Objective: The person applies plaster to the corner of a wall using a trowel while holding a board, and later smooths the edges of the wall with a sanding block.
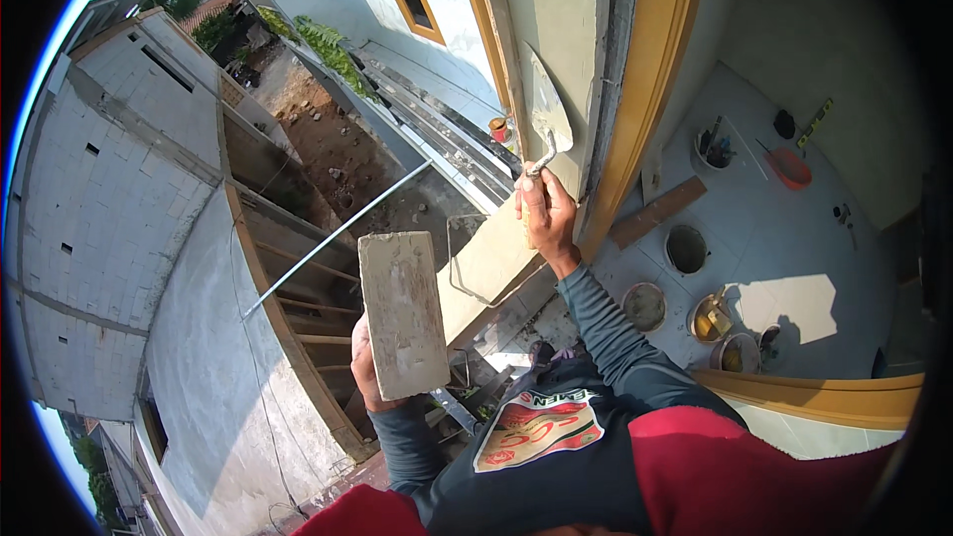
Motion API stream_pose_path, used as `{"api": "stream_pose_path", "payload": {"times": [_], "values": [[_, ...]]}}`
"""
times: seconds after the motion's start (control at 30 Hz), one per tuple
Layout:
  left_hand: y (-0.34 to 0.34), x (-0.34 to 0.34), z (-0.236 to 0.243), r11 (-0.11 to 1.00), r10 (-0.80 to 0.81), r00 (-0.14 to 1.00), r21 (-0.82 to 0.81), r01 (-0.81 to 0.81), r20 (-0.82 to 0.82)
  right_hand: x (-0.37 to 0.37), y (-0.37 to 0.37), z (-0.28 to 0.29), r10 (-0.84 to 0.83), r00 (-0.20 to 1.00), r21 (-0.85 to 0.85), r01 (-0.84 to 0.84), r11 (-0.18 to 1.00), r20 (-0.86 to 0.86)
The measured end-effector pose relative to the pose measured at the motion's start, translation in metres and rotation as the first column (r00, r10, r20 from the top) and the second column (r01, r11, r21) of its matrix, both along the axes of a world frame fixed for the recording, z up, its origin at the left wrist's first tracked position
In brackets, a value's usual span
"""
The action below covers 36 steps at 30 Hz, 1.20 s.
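My right hand (546, 213) is closed round the handle of a pointed trowel (546, 104). The blade lies against, or just in front of, the grey plastered wall strip (556, 0) beside a wooden frame (650, 69), its tip toward the top of the view. Lower and to the left, my left hand (363, 367) holds a worn rectangular plastering float (405, 313) with its flat, plaster-smeared face toward me. Most of the left fingers are hidden behind the float. Between the hands runs a flat plastered ledge (506, 248), with a bent metal rod (454, 258) by it.
On the tiled floor at right stand several buckets, including a dark one (687, 248) and one with grey mix (645, 306). A wooden plank (660, 210), an orange bowl (789, 169) and a yellow level (816, 124) are there too. At left, a pale pole (338, 233) spans a gap.
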State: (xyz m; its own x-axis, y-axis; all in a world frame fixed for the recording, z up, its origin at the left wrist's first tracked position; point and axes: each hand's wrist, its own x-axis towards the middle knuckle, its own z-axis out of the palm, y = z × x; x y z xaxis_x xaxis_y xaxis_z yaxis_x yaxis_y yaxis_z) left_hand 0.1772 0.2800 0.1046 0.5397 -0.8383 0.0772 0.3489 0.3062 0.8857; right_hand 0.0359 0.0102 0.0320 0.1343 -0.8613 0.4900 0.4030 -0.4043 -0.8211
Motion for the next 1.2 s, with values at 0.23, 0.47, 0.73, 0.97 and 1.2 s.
{"api": "stream_pose_path", "payload": {"times": [0.23,0.47,0.73,0.97,1.2], "values": [[0.004,-0.011,0.01,0.978,0.209,0.966,0.041,-0.205,-0.153,-0.03,0.018,0.007,-0.125,0.992,-0.146,0.129,0.981,0.036],[-0.005,-0.013,0.012,0.993,0.101,0.984,-0.052,-0.11,-0.149,-0.01,0.007,0.054,0.031,0.999,-0.066,-0.032,0.997,-0.014],[-0.002,-0.012,0.008,0.99,0.133,0.98,-0.016,-0.137,-0.148,-0.018,0.015,0.046,-0.038,0.996,-0.045,0.042,0.998,0.074],[-0.003,-0.018,0.013,0.992,0.129,0.981,0.036,-0.125,-0.143,-0.024,0.007,0.089,0.065,0.997,-0.101,-0.061,0.993,0.037],[-0.02,-0.027,0.019,1.0,0.009,0.992,-0.015,-0.011,-0.126,-0.018,-0.009,0.102,0.072,0.997,-0.046,-0.073,0.996,-0.02]]}}
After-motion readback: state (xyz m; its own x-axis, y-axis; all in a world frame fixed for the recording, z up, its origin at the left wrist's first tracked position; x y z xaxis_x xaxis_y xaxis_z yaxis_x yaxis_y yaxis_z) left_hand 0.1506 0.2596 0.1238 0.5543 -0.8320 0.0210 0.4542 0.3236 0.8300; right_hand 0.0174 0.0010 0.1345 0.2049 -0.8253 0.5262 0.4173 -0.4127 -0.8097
